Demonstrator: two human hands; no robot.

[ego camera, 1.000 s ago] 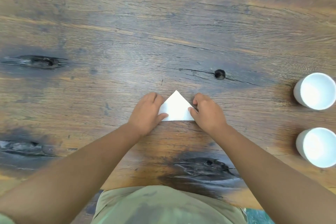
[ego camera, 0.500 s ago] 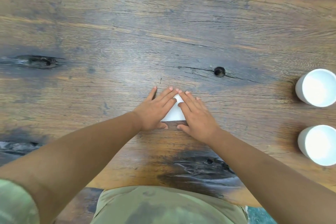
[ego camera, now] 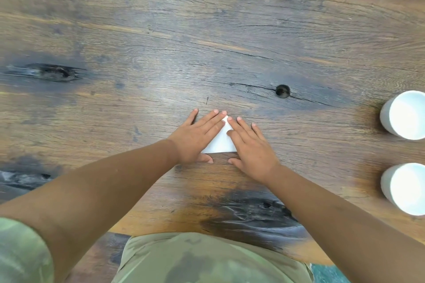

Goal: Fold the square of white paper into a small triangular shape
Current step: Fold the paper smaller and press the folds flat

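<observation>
A white paper triangle [ego camera: 220, 142] lies flat on the wooden table [ego camera: 207, 41], its long edge toward me and its tip pointing away. My left hand [ego camera: 197, 136] rests flat with fingers stretched over the paper's left slope. My right hand [ego camera: 251, 147] lies flat over the right slope, fingertips near the tip. Both palms press down; neither hand grips the paper. Only a narrow middle wedge of the paper shows between the hands.
Two white cups stand at the right edge, one farther [ego camera: 406, 115] and one nearer [ego camera: 406, 188]. The tabletop has dark knots and a small hole [ego camera: 282, 91] beyond the hands. My torso sits at the table's near edge.
A second ago both hands pinched the triangle's lower corners with curled fingers. They have since flattened over its two sloping sides, and now have spread slightly apart, showing more paper.
</observation>
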